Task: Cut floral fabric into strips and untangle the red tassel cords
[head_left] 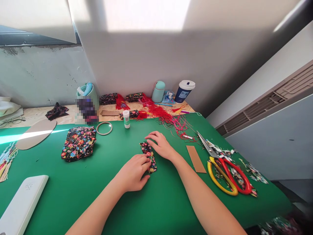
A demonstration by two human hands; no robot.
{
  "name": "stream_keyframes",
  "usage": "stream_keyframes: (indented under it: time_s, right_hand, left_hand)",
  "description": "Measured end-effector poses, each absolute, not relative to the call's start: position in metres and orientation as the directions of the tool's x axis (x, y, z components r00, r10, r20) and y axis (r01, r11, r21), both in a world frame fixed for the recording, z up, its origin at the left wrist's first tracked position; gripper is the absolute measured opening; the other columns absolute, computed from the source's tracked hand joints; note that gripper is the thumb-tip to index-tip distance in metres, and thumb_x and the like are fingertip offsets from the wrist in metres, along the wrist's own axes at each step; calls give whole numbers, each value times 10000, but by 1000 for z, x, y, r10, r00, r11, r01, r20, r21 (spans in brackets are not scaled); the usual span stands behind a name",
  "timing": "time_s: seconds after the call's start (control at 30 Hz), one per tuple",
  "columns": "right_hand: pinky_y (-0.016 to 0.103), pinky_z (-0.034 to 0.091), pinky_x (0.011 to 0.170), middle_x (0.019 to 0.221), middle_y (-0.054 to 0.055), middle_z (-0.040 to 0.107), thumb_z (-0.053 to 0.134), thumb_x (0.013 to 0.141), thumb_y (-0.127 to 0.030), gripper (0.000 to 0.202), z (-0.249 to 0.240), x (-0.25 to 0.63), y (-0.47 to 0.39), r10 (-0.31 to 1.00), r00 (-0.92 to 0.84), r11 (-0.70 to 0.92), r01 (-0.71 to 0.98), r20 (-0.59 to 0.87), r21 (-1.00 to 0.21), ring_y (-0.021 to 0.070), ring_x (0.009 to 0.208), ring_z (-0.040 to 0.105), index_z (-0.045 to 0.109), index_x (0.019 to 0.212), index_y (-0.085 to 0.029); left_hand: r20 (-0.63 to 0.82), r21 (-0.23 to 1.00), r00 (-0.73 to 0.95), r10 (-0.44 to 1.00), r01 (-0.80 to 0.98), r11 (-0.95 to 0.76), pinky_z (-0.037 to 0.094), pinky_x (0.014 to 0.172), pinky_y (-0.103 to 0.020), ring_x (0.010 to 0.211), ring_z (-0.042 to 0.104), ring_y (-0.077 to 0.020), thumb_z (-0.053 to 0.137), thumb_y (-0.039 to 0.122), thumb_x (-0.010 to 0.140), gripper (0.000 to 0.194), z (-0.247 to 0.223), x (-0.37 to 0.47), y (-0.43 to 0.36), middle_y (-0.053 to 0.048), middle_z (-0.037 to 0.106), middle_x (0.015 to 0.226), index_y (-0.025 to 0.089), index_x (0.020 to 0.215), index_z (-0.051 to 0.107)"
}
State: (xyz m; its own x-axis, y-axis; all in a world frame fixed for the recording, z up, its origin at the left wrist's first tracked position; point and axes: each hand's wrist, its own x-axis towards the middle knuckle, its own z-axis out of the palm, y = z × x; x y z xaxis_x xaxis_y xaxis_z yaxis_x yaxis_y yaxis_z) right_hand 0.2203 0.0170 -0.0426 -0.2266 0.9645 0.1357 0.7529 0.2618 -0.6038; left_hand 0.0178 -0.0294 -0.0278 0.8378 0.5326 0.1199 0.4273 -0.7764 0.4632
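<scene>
A narrow strip of black floral fabric (pixel 152 162) lies on the green table, a little right of the middle. My left hand (pixel 136 171) holds its left side down, with bent fingertips on the cloth and the thumb by its lower end. Just beyond, my right hand (pixel 160 145) has its fingers stretched and apart. One of its fingertips is at the strip's top edge; whether it presses there I cannot tell. To the right lie a brown cardboard strip (pixel 196 159) and large scissors (pixel 221 166) with one yellow and one red handle, blades apart.
A folded floral cloth (pixel 78 143), a tape roll (pixel 104 128) and a glue stick (pixel 126 119) stand beyond my left hand. Red tassels (pixel 161 109), a mint bottle (pixel 158 92) and a lidded cup (pixel 185 91) line the back. A white power bank (pixel 23 204) lies front left; fabric scraps (pixel 255 172) lie right.
</scene>
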Motion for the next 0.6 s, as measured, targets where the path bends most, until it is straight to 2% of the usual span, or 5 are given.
stream_keyframes:
  time_s: [0.07,0.13,0.27,0.47,0.6]
  right_hand:
    - [495,289,1053,1321,60,468,468,913,-362,274,-36,228,14,905,-412,394,713,109,-580,267,1227,396,686,1079,-346]
    - [527,215,1093,1451,9,337,506,883,-451,263,-30,234,11,857,-514,430,698,17,-573,301,1321,270,694,1057,-390]
    - [560,168,1104,1506,-1,241,526,837,-555,375,-32,239,9,888,-446,318,770,-110,-553,330,1372,162,613,1177,-425]
    - [561,176,1099,1519,37,193,481,879,-508,463,-39,238,13,918,-389,305,816,-76,-491,329,1373,165,449,1333,-426]
    - [555,167,1107,1538,-2,149,529,834,-558,453,-33,241,11,884,-458,341,769,-94,-542,334,1389,128,511,1274,-451]
  left_hand:
    - [111,460,839,532,431,-776,413,1022,-444,1183,494,-294,552,215,792,370,-28,18,-30,-139,599,1165,118,1148,577]
    - [107,456,841,531,433,-778,420,1014,-442,1153,514,-294,560,215,786,363,-27,18,-30,-136,599,1159,120,1135,583]
    - [107,452,841,530,434,-780,423,1009,-436,1137,524,-289,562,211,787,347,-26,18,-30,-126,602,1154,129,1124,585]
    - [111,423,844,524,437,-794,424,1000,-434,1154,516,-287,546,192,796,314,-27,19,-29,-130,602,1151,135,1102,588]
    - [118,420,845,521,433,-798,424,995,-433,1131,530,-275,551,194,794,311,-27,19,-30,-118,605,1155,154,1100,586]
